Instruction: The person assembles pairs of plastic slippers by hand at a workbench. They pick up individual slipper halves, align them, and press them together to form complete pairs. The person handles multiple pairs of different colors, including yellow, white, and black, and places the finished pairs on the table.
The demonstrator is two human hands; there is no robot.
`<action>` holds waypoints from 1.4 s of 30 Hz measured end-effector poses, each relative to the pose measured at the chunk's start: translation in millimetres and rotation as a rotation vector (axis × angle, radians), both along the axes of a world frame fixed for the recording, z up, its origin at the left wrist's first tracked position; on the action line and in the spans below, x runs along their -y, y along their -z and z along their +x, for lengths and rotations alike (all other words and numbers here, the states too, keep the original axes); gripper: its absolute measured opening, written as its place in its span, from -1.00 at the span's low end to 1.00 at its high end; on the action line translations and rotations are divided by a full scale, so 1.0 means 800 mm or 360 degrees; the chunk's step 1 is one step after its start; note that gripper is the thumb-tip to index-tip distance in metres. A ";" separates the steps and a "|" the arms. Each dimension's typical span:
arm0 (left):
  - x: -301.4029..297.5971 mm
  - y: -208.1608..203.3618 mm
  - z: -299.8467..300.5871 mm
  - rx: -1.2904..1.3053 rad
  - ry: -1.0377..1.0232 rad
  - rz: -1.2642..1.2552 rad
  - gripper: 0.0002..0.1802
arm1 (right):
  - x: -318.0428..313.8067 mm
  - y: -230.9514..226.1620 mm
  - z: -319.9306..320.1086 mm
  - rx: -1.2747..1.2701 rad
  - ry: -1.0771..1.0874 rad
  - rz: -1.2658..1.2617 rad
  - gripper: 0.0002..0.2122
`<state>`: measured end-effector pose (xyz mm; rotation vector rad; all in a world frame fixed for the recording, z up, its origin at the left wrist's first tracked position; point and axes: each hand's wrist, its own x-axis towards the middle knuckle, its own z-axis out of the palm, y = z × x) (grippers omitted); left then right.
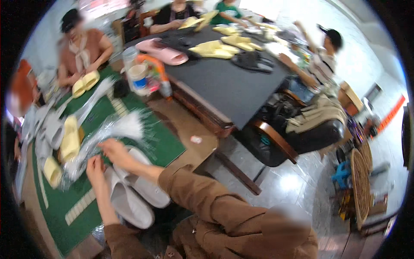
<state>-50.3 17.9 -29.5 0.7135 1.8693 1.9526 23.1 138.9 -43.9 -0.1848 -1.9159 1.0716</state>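
Note:
A pair of light grey slippers lies on the near edge of the green mat; one slipper [129, 208] is nearer my left forearm and the other slipper [151, 190] runs under my right forearm. My left hand [95, 169] is pinched closed just past their far end. Close by, my right hand [115, 152] also has its fingers pressed together. Whatever they pinch is too small to make out. Just beyond both hands lies a bundle of clear, thin plastic strands [129, 127] in a clear bag. A pale yellow slipper [70, 140] rests left of the bundle.
The green mat [166, 149] bears more grey and yellow slippers. A white cup [139, 77] and an orange bottle stand at its far side. Beyond is a dark table [241, 93] with yellow, pink and black slippers. Several people sit around. A black chair [319, 134] stands right.

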 end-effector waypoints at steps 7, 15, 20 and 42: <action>0.005 -0.007 0.013 0.0114 -0.0083 0.0035 -0.84 | 0.015 -0.022 0.027 0.0112 -0.0168 -0.0494 -0.84; 0.007 -0.015 0.024 0.0093 -0.0211 -0.0052 -0.87 | 0.025 -0.027 0.028 0.0218 -0.0029 -0.0111 -0.88; 0.006 -0.011 0.023 -0.0004 -0.0224 -0.0073 -0.88 | 0.021 -0.026 0.027 0.0315 -0.0024 -0.0064 -0.87; -0.004 -0.015 0.059 -0.1045 -0.0694 -0.0375 -0.91 | 0.029 -0.039 0.031 0.0397 -0.0090 -0.0105 -0.85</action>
